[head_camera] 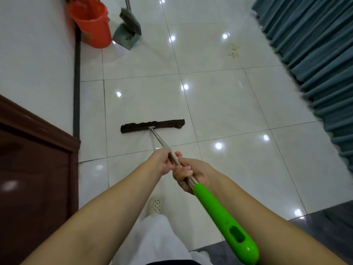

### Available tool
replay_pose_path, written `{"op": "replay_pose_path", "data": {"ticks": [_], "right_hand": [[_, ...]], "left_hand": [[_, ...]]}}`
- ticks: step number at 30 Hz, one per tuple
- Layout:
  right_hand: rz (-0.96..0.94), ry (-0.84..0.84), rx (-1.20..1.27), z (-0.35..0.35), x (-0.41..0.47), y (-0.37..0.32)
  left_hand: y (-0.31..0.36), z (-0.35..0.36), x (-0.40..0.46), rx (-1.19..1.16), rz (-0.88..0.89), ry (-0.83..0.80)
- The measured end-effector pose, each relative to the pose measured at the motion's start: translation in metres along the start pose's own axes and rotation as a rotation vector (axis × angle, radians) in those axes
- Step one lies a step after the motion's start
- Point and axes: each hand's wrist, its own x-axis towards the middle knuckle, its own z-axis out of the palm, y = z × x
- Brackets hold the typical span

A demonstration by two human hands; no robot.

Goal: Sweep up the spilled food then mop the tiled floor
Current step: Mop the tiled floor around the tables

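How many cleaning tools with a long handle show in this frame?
2. The mop lies on the floor ahead, gripped by the left hand and right hand. The dustpan stands beside the orange bucket. Others may be hidden.

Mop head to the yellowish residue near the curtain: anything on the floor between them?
Nothing visible. Bare tiled floor lies between the mop head and the residue. The orange bucket and dustpan sit off to the left by the wall.

The person has 2 bare forearms with no sleeves, a left hand [164, 163] and a right hand [191, 174] without rings, white trousers [152, 241], and 1 pale perforated shoe [155, 204].
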Motion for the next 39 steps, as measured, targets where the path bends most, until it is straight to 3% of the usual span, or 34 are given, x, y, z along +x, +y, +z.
{"op": "replay_pose_path", "data": {"ticks": [9, 18, 28, 39], "right_hand": [[-0.082, -0.065, 0.174, 0.052, 0.051, -0.056], [-0.085, -0.091, 0.254, 0.025, 0.052, -0.039], [-0.133, -0.103, 0.342, -0.063, -0.005, 0.043], [-0.184, -0.011, 0.458, -0.213, -0.089, 0.2]], "left_hand": [[0.094, 0.011, 0.029, 0.129, 0.032, 0.043], [0.078, 0.006, 0.034, 0.281, -0.005, 0.049], [-0.037, 0.004, 0.0, 0.399, -0.074, -0.028], [-0.248, -0.008, -0.062, 0.537, -0.213, -0.053]]}}
